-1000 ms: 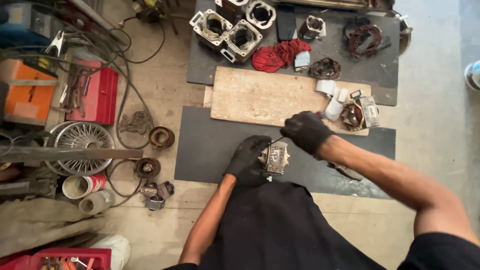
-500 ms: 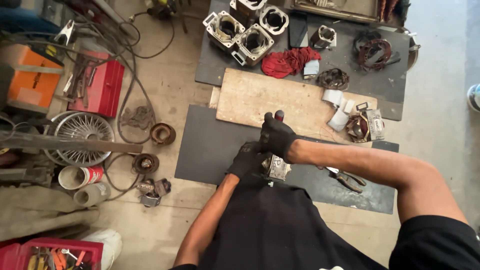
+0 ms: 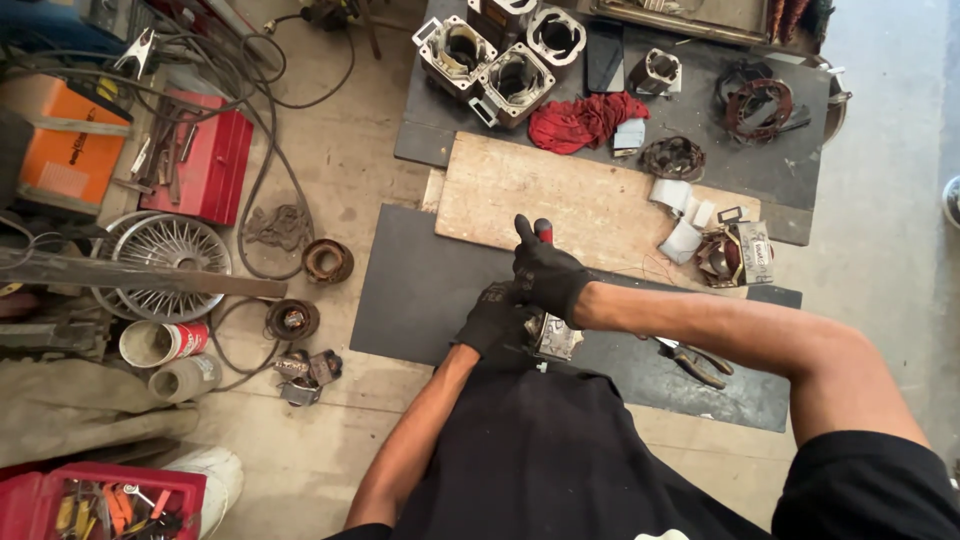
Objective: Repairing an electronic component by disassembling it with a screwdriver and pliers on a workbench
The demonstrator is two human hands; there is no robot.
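Observation:
Both my hands wear black gloves and meet over the dark mat (image 3: 410, 290) just in front of my lap. My left hand (image 3: 492, 322) grips a small metal motor part (image 3: 556, 340) and holds it low against the mat. My right hand (image 3: 548, 276) sits just above that part, closed around a tool with a red handle end (image 3: 543, 229) that sticks up past the thumb. The tool's working end is hidden behind the hand and the part.
Pliers (image 3: 697, 363) lie on the mat to the right. Beyond are a wooden board (image 3: 560, 200), a red cloth (image 3: 582, 120), several motor housings (image 3: 490, 62) and wound coils (image 3: 672, 157). On the left floor: red toolbox (image 3: 205, 165), wire fan guard (image 3: 165, 262), cables, cans (image 3: 160, 343).
My right hand has moved left from beside the part to above it, with the red-handled tool now pointing up. My left hand has stayed on the part.

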